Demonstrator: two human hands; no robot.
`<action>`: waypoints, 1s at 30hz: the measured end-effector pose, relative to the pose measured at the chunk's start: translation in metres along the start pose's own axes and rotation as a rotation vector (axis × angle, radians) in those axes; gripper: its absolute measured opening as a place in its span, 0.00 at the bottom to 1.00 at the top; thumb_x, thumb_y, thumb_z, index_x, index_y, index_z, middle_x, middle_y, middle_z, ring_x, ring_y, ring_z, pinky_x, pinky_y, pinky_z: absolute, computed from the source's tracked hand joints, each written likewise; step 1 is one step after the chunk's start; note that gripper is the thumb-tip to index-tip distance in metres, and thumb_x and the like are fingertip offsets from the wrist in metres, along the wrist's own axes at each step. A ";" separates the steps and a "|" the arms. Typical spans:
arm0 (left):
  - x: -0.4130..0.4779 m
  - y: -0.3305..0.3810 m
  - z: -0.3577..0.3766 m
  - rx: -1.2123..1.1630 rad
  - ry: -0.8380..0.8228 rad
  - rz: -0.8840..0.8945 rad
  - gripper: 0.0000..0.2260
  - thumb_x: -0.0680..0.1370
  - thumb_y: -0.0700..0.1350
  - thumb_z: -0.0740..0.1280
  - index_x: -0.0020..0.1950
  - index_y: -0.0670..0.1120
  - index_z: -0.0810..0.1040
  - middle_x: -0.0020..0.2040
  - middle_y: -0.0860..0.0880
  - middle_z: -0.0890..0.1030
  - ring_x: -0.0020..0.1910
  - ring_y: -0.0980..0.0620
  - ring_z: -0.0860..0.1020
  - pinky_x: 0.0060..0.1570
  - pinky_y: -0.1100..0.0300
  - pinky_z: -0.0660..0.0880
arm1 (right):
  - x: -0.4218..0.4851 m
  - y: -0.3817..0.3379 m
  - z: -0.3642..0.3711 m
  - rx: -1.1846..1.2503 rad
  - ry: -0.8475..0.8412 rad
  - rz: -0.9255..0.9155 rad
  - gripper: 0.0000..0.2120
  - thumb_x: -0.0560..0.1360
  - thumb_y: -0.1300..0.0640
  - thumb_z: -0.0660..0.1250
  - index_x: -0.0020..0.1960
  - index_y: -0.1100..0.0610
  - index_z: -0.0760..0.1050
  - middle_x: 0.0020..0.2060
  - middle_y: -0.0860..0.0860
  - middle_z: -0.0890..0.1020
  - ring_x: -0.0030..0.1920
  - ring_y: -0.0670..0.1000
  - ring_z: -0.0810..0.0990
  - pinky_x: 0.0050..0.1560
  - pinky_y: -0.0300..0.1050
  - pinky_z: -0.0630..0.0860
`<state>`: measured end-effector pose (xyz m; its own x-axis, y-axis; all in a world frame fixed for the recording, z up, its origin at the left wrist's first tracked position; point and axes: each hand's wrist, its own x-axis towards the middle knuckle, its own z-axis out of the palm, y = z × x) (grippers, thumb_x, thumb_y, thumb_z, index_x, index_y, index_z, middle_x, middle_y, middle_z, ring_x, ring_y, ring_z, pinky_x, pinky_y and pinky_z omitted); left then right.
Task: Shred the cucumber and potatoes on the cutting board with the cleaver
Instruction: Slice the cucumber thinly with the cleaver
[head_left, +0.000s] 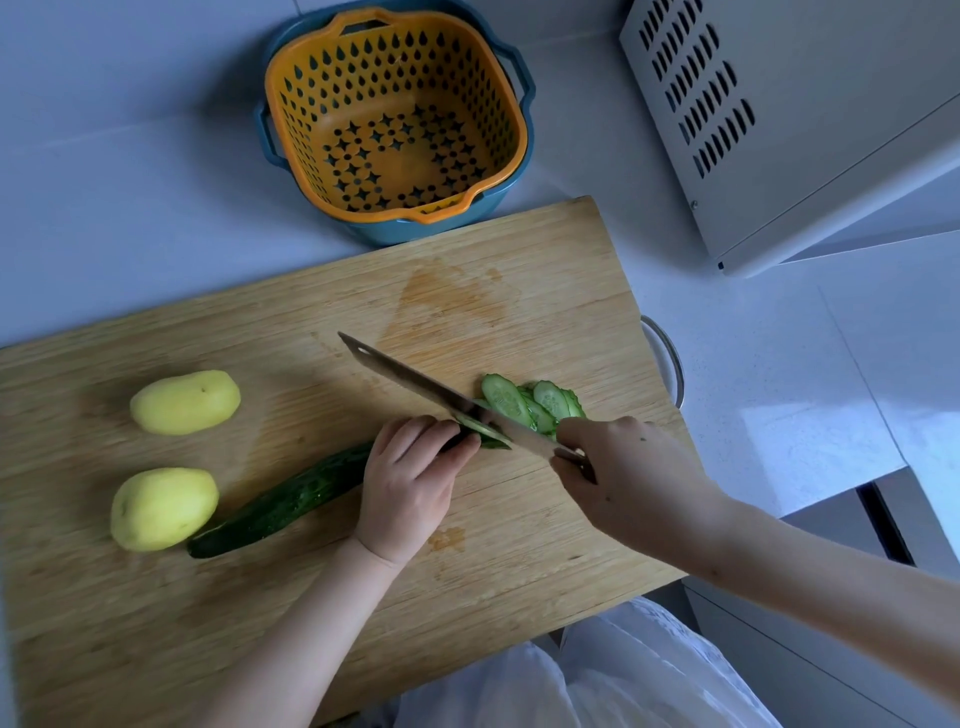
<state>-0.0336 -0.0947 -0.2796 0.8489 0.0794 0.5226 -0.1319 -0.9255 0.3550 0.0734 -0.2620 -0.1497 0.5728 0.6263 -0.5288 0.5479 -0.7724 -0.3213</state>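
Left hand (410, 483) grips cucumber (283, 501) to steady it — right hand (618, 467) grasps cleaver (415, 387), slicing at its end; slices (530, 402) fan out beside the blade.

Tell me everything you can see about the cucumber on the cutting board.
The cucumber is long, dark green and bumpy-skinned, lying flat on the wooden cutting board. Its far end is cut, with pale-fleshed slices fanned beyond the cleaver, whose blade meets that end. The left hand grips it near the cut; its uncut end lies beside a peeled potato.
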 end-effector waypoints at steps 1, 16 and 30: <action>0.000 0.000 0.000 0.001 0.007 0.007 0.06 0.73 0.34 0.69 0.42 0.41 0.85 0.42 0.43 0.83 0.46 0.48 0.74 0.51 0.54 0.71 | -0.004 0.000 -0.002 -0.009 -0.004 -0.002 0.08 0.79 0.53 0.56 0.41 0.53 0.67 0.27 0.45 0.67 0.27 0.47 0.66 0.28 0.39 0.62; -0.003 0.000 0.000 -0.063 -0.017 -0.009 0.04 0.73 0.34 0.70 0.41 0.40 0.84 0.42 0.43 0.83 0.48 0.47 0.76 0.52 0.52 0.74 | 0.019 -0.008 0.009 -0.065 -0.081 -0.021 0.07 0.79 0.55 0.54 0.45 0.54 0.68 0.30 0.47 0.68 0.33 0.52 0.71 0.28 0.41 0.63; -0.002 0.000 -0.001 -0.068 0.002 -0.008 0.04 0.73 0.35 0.70 0.41 0.40 0.84 0.41 0.43 0.83 0.47 0.47 0.75 0.50 0.51 0.75 | 0.009 0.003 -0.008 0.056 -0.098 -0.074 0.16 0.78 0.59 0.56 0.58 0.42 0.74 0.25 0.43 0.69 0.26 0.44 0.68 0.27 0.35 0.62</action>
<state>-0.0358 -0.0946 -0.2793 0.8493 0.0874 0.5207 -0.1597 -0.8974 0.4112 0.0847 -0.2576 -0.1492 0.4683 0.6704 -0.5756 0.5497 -0.7310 -0.4043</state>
